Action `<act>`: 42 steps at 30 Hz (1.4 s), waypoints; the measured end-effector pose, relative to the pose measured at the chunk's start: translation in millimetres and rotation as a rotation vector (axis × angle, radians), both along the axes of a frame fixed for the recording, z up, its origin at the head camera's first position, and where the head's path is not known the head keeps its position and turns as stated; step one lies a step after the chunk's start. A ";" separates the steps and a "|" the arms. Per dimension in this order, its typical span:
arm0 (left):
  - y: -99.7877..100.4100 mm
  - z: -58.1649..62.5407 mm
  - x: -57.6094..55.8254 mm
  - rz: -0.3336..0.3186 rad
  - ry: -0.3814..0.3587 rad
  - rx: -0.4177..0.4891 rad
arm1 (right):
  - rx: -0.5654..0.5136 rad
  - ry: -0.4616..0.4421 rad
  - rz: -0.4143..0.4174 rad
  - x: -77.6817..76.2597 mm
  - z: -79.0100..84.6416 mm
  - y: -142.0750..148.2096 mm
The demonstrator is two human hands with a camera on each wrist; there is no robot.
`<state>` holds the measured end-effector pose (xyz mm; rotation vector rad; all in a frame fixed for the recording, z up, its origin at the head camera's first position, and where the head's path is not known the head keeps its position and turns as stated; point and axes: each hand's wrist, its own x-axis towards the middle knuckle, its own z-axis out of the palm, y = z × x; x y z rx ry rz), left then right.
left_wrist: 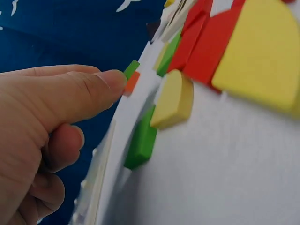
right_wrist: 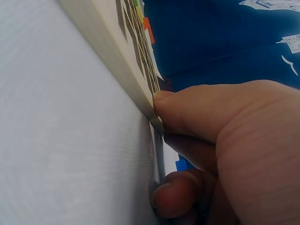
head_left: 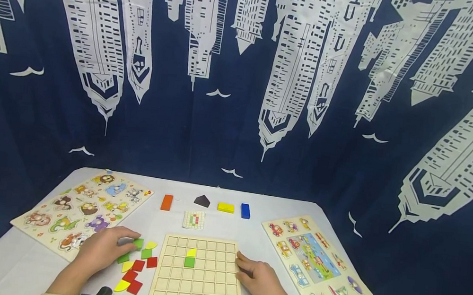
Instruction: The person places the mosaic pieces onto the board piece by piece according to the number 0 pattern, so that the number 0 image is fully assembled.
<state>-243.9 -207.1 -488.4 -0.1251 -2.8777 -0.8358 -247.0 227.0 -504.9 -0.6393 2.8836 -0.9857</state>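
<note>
A green square tile [head_left: 138, 243] is pinched between the thumb and fingers of my left hand [head_left: 102, 248], just above the tabletop; the tile's edge shows past the thumb [left_wrist: 131, 69] in the left wrist view. Below and beside this hand lie loose red tiles [head_left: 134, 287], yellow rounded tiles [head_left: 122, 286] and green squares [head_left: 147, 254]. At the centre front is a wooden grid board [head_left: 210, 287], holding one yellow tile [head_left: 191, 252] directly above one green square [head_left: 189, 261]. My right hand [head_left: 260, 280] grips the board's right edge, thumb against the rim [right_wrist: 149, 112].
A small printed pattern card [head_left: 194, 220] lies beyond the board. Farther back are an orange block [head_left: 166, 202], a black pentagon [head_left: 202, 200], a yellow block [head_left: 226, 208] and a blue block [head_left: 245, 211]. An animal puzzle [head_left: 60, 197] lies left, a vehicle puzzle [head_left: 269, 224] right.
</note>
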 end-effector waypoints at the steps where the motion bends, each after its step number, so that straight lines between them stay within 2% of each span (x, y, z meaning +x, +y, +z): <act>1: 1.9 1.0 0.7 -0.006 0.009 0.004 | 0.000 0.000 0.000 0.0 0.0 0.0; 4: 12.1 5.6 4.4 -0.019 0.034 0.028 | -0.004 -0.002 0.001 -0.1 0.1 0.1; 8: 35.8 13.6 13.3 -0.042 0.051 0.052 | -0.009 -0.003 0.003 -0.1 0.4 0.0; 12: 62.1 16.0 24.3 -0.114 0.115 0.037 | -0.008 -0.005 0.004 -0.6 0.2 0.3; 17: 89.8 8.9 35.1 -0.236 0.204 0.025 | -0.007 -0.012 0.001 -0.5 0.6 0.6; 19: 98.4 3.9 36.8 -0.267 0.194 0.049 | -0.006 -0.015 -0.002 -0.4 1.0 0.8; 22: 108.8 -6.0 36.7 -0.276 0.151 0.092 | -0.009 -0.019 -0.003 -0.2 1.3 0.9; 25: 113.9 -17.4 34.2 -0.298 0.116 0.118 | -0.011 -0.019 0.001 -0.1 1.2 0.4; 30: 114.4 -27.1 31.0 -0.349 0.146 0.111 | -0.011 -0.016 0.003 -0.3 0.7 -1.0; 35: 115.7 -28.3 30.4 -0.329 0.165 0.116 | -0.013 -0.023 0.000 0.3 1.1 -1.7; 42: 116.4 -28.8 25.6 -0.290 0.134 0.161 | -0.005 -0.017 -0.005 -0.3 0.9 -1.7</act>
